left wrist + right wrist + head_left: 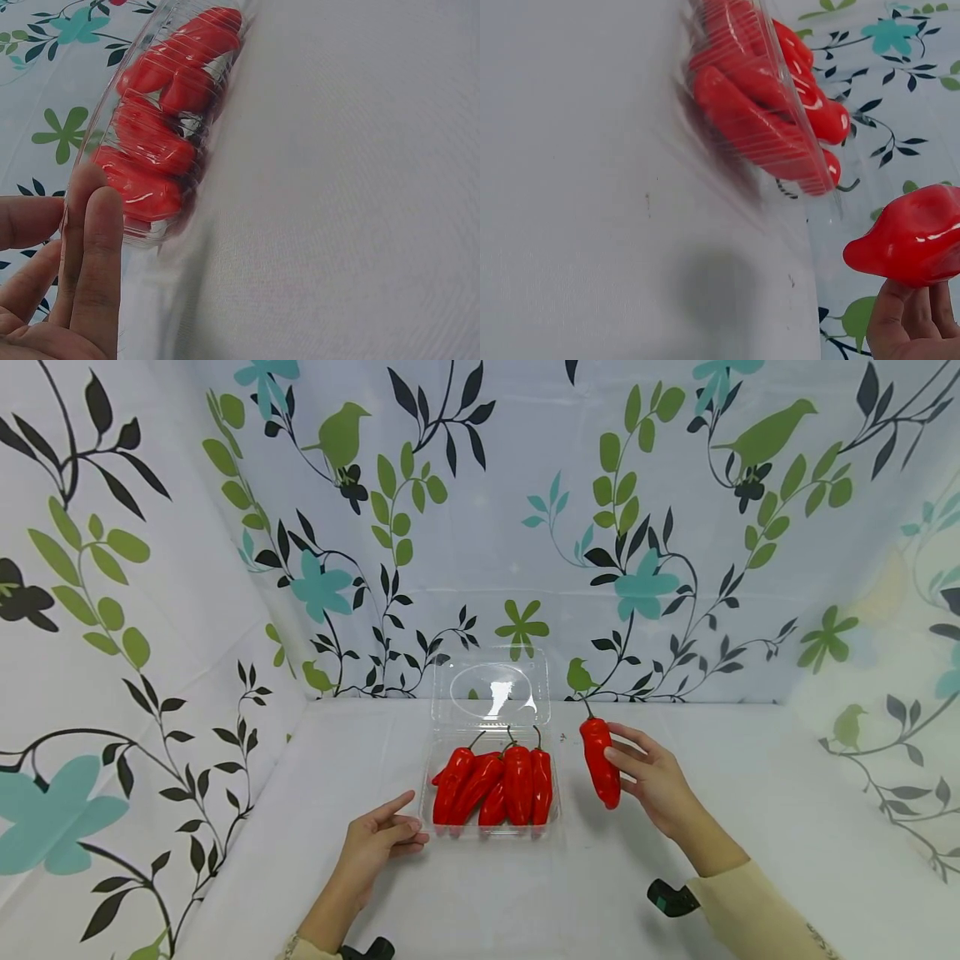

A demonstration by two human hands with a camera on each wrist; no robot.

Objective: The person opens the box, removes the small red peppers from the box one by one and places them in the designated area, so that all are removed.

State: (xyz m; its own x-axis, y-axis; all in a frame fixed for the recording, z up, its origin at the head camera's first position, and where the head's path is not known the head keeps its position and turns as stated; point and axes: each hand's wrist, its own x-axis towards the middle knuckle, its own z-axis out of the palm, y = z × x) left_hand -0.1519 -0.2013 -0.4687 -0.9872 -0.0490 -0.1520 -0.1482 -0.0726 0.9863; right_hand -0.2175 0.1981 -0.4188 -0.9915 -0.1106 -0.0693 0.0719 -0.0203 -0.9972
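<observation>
A clear plastic clamshell box (491, 832) lies with its lid (491, 689) raised at the back. Several glossy red peppers (517, 785) are side by side in it, stems mostly toward the back. My right hand (655, 781) holds another red pepper (600, 762) above the table, right of the box, its stem pointing up. From the right wrist view, the fingers support this pepper (911, 236) from below. My left hand (378, 839) is at the box's front left corner with fingers extended; whether the fingertips (103, 206) touch the box I cannot tell.
White cloth covers the table (495, 902). A patterned curtain (480, 527) with leaves, flowers and birds hangs at the back and along both sides. Black devices sit at both wrists, one by the right sleeve (750, 910).
</observation>
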